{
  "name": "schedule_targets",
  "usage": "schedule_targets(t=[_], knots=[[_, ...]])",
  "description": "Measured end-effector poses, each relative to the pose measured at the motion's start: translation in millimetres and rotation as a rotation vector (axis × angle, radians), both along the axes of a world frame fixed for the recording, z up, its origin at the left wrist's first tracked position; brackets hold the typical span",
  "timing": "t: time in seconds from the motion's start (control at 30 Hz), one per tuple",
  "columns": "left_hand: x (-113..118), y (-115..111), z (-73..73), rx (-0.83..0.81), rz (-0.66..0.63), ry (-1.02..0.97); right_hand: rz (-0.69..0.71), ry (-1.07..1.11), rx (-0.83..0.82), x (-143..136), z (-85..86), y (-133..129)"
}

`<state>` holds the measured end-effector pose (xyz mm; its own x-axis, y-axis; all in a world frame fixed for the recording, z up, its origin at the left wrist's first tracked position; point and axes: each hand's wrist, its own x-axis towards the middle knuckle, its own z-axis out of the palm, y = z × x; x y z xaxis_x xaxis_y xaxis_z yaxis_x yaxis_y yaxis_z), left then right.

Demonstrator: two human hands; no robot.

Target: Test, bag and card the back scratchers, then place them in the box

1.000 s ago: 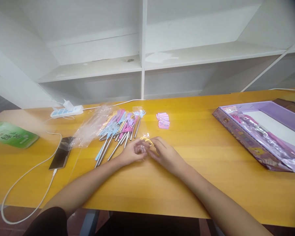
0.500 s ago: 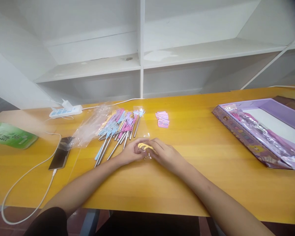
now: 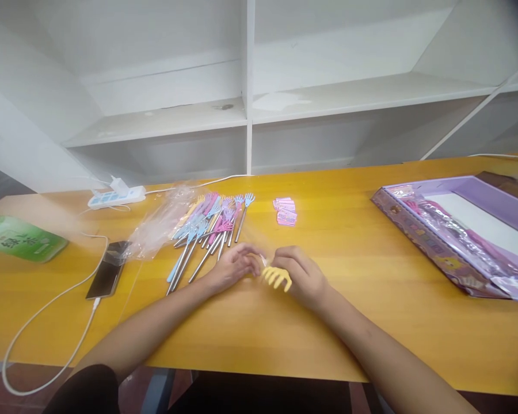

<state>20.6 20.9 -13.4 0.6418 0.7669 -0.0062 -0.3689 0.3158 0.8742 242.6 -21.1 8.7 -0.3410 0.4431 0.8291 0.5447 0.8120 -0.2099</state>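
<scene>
My right hand point(image 3: 301, 276) is closed on a yellow back scratcher point(image 3: 277, 278), its claw-shaped end pointing toward me. A faint, blurred clear plastic bag point(image 3: 263, 260) shows between the hands; how far it covers the scratcher I cannot tell. My left hand point(image 3: 236, 267) is just left of the claw, fingers curved and apart, with nothing plainly gripped. Beyond it lies a pile of back scratchers point(image 3: 207, 221) with blue, pink, purple and yellow claws and metal rods. Small pink printed cards point(image 3: 286, 211) are stacked behind my right hand.
Loose clear plastic bags point(image 3: 162, 221) lie left of the pile. A phone point(image 3: 107, 270) on a white cable, a power strip point(image 3: 116, 196) and a green bottle point(image 3: 23, 238) are at left. At right sits a purple box point(image 3: 440, 241) with packaged items inside. White shelving point(image 3: 250, 86) stands behind.
The yellow claw has come out from between my hands and turned toward me, moving right with my right hand. My left hand has loosened and separated slightly from it.
</scene>
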Motion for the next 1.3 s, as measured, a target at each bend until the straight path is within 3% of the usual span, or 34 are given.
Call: schedule_targets(t=[0.1, 0.3, 0.4, 0.6, 0.83, 1.03, 1.3], knots=[[-1, 0, 1.8, -0.061, -0.079, -0.025, 0.093, 0.004, -0.028, -2, 5.2, -6], [-4, 5, 8.7, -0.081, -0.051, -0.106, 0.163, 0.098, -0.464, -7, 7.8, -14], [-5, 5, 12.1, -0.085, -0.027, -0.137, 0.14, 0.133, -0.573, -4, 2.0, -12], [-4, 1, 13.4, -0.066, 0.025, -0.088, 0.108, 0.168, -0.509, 2, -14.5, -2], [-3, 2, 10.5, -0.075, 0.104, -0.088, 0.04, 0.1, -0.271, 1, -21.6, 4], [-5, 5, 9.2, -0.077, 0.105, -0.128, 0.068, 0.002, -0.176, 1, -15.6, 4], [-2, 2, 9.2, -0.042, 0.119, -0.079, 0.182, 0.06, -0.259, -12, -1.0, -4]])
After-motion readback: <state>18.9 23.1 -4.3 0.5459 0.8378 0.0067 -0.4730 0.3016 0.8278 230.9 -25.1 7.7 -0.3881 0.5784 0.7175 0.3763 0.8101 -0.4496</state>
